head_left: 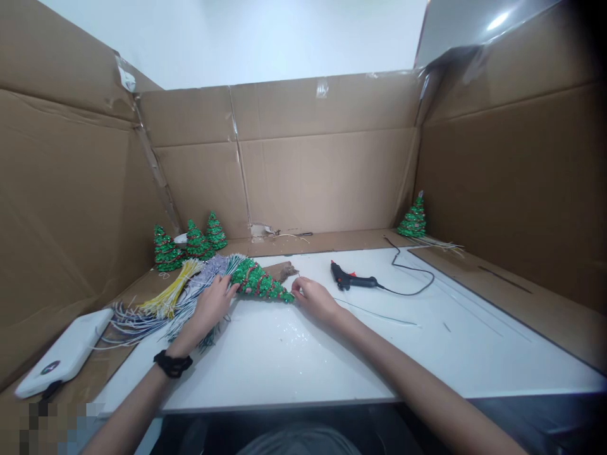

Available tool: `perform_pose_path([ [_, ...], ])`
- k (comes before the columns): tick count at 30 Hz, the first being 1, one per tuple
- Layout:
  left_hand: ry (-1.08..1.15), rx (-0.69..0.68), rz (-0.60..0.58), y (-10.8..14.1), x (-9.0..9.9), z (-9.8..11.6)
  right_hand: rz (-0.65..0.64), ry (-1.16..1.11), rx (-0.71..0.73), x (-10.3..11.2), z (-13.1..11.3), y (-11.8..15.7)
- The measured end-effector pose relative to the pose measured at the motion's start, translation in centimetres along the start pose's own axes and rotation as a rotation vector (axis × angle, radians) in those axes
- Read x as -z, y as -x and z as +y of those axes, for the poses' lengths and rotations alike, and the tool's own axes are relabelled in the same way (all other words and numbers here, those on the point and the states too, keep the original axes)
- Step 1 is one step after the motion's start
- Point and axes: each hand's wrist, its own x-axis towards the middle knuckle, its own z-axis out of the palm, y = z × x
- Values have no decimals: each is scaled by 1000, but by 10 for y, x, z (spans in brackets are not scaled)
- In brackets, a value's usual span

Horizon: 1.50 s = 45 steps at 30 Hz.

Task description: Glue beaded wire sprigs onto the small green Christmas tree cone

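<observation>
Left hand [213,302] clasps the wide end of a green tree [260,281]; right hand [313,300] pinches its tip.
Slanted over the worktop [284,373], the tree points its tip towards four o'clock; whether the right fingers also hold a fine wire is too small to tell. If the left hand's hold slackened, the tree could twist under the pinch; too hard a pull might bend the tip. A sideways sweep could catch the glue gun [355,282] at two o'clock from the right hand or the loose wire [379,309] between three and four.
</observation>
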Motion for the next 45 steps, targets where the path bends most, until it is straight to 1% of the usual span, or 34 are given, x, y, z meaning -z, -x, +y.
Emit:
perform_pose_path([
  [2,7,-46,30,-13,-2,-3,-5,-1,-37,3,-2,0],
  [4,62,-90,7,-27,-2,-2,-1,-4,-67,4,-3,0],
  [6,93,-98,-34,-40,0,1,8,-14,-99,5,-2,-1],
  [9,43,-95,-61,-54,3,9,33,-28,-136,5,0,-1],
  [12,-25,-106,-47,-65,4,20,64,-41,-141,4,3,-2],
  [16,-109,-50,-34,-76,4,36,78,-49,-150,3,5,-3],
  [20,-141,28,-81,-90,8,46,74,-51,-148,2,4,-2],
  [23,-165,90,-145,-103,12,49,46,-51,-154,3,1,-1],
  [26,-177,123,-211,-114,15,51,19,-33,-148,4,-1,0],
  [28,-166,121,-238,-116,18,51,5,1,-143,4,-2,0],
  [30,-143,107,-258,-113,23,49,-11,43,-146,4,-2,0],
  [31,-116,102,-282,-109,26,47,-16,64,-144,3,-2,-1],
  [33,7,93,-367,-100,34,39,-15,102,-128,1,-1,-1],
  [35,253,58,-482,-88,44,25,-5,136,-112,-1,1,-2],
  [36,338,9,-509,-81,50,16,1,149,-109,-2,2,-2],
  [37,364,-54,-541,-76,55,7,5,159,-108,-4,3,-2],
  [39,339,-191,-612,-65,64,-14,12,168,-113,-5,5,-3],
  [40,315,-202,-653,-61,67,-24,17,169,-113,-5,5,-4],
  [42,307,-202,-664,-57,70,-43,22,170,-116,-4,5,-4],
  [45,336,-182,-682,-56,64,-62,14,182,-126,-1,3,-4],
])
